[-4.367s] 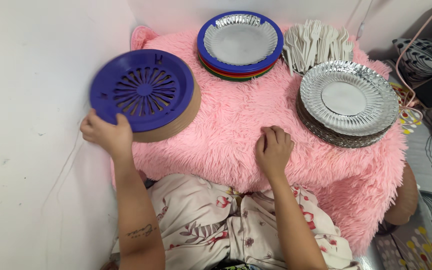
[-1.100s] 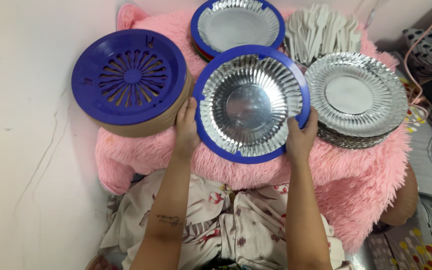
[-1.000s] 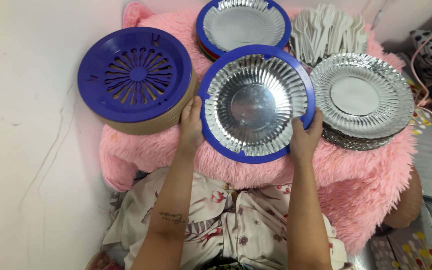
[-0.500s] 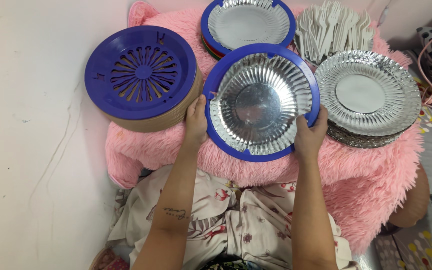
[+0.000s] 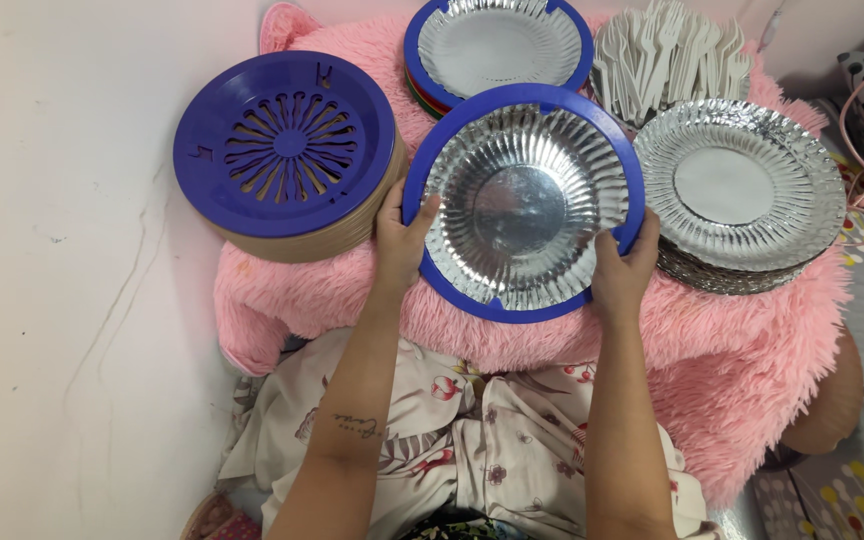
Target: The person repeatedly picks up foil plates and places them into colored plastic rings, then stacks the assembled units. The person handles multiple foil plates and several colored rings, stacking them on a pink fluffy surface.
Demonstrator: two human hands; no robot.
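A blue round plate holder (image 5: pixel 523 305) with a silver foil paper plate (image 5: pixel 524 205) pressed into it rests over the pink furry stool (image 5: pixel 512 340). My left hand (image 5: pixel 402 235) grips its left rim, thumb on the foil edge. My right hand (image 5: pixel 624 268) grips its lower right rim, thumb over the foil. To the left lies a blue slotted plate holder (image 5: pixel 287 145) face up on a stack of tan holders (image 5: pixel 352 232).
A stack of silver foil plates (image 5: pixel 737 190) sits at the right. Behind are a stack of coloured holders topped by a blue one holding a foil plate (image 5: pixel 497 45), and a pile of white plastic forks (image 5: pixel 672 55). A white wall (image 5: pixel 62 270) stands at the left.
Earlier my left hand held the slotted holder stack and my right rested on the stool. Now both hands hold the blue holder with foil plate; my left thumb has moved onto the foil edge.
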